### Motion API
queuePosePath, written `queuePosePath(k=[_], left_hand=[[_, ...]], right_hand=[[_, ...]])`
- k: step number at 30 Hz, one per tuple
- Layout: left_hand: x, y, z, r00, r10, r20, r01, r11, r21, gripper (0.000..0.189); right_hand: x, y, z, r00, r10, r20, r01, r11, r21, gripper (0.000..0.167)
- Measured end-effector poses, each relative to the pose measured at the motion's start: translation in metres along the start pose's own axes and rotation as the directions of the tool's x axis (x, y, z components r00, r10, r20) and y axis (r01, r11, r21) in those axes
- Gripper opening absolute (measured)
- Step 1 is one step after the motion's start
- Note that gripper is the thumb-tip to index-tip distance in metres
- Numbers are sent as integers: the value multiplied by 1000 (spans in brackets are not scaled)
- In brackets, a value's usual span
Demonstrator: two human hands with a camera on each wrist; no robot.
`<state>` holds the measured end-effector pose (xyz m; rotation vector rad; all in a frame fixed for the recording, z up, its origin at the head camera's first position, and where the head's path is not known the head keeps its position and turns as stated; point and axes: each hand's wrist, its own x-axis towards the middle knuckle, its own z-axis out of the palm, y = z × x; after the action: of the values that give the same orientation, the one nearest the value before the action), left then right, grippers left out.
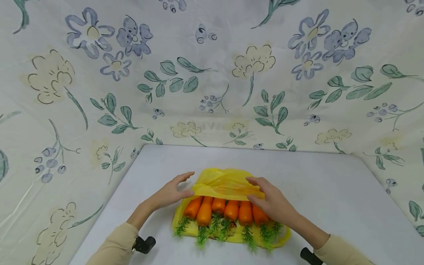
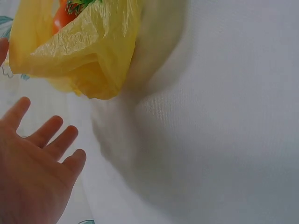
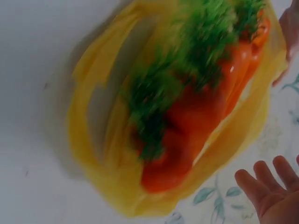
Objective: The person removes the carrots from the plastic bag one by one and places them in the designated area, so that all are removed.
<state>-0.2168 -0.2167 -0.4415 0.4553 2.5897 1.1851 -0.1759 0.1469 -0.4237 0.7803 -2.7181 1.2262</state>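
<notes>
A row of several orange carrots (image 1: 232, 211) with feathery green tops (image 1: 248, 237) lies in a yellow plastic bag (image 1: 222, 184). The bag's far part covers their tips, while the tops stick out toward me over its near side. My left hand (image 1: 169, 193) is beside the bag's upper left, thumb tip close to the plastic; in the left wrist view its fingers are spread, with no object in the palm. Over the bag's right side hovers my right hand (image 1: 276, 202), hiding part of the rightmost carrots. Its fingers look spread in the right wrist view, beside the bag.
Under the bag is a white table (image 1: 331, 195), its far edge against a flower-patterned cloth (image 1: 212, 81) that also hangs at both sides. Dark devices are on my left wrist (image 1: 144, 244) and right wrist (image 1: 310, 255). One bag handle (image 1: 285, 239) loops out at the near right.
</notes>
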Motion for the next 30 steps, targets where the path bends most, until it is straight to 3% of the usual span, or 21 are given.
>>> queuePosePath(k=[6, 12, 16, 23, 27, 30], left_hand=[[-1, 1, 9, 999, -26, 33, 27, 999, -36, 77], [0, 0, 16, 998, 12, 58, -7, 996, -90, 71], [2, -2, 20, 996, 39, 80, -26, 988, -155, 69], [2, -5, 23, 995, 53, 83, -36, 981, -191, 65], [3, -8, 22, 994, 68, 86, -49, 976, -212, 62], [3, -10, 20, 993, 78, 84, -56, 972, -230, 59]], right_hand=[[1, -18, 20, 999, -45, 10, 45, 998, 53, 46], [4, -27, 41, 993, -117, 14, 115, 987, 112, 40], [4, -31, 55, 984, -172, 50, 169, 984, 64, 37], [6, -39, 75, 962, -251, 109, 250, 968, 23, 38], [13, -42, 83, 960, -249, 128, 258, 964, -57, 36], [19, -43, 88, 965, -193, 177, 216, 969, -119, 36]])
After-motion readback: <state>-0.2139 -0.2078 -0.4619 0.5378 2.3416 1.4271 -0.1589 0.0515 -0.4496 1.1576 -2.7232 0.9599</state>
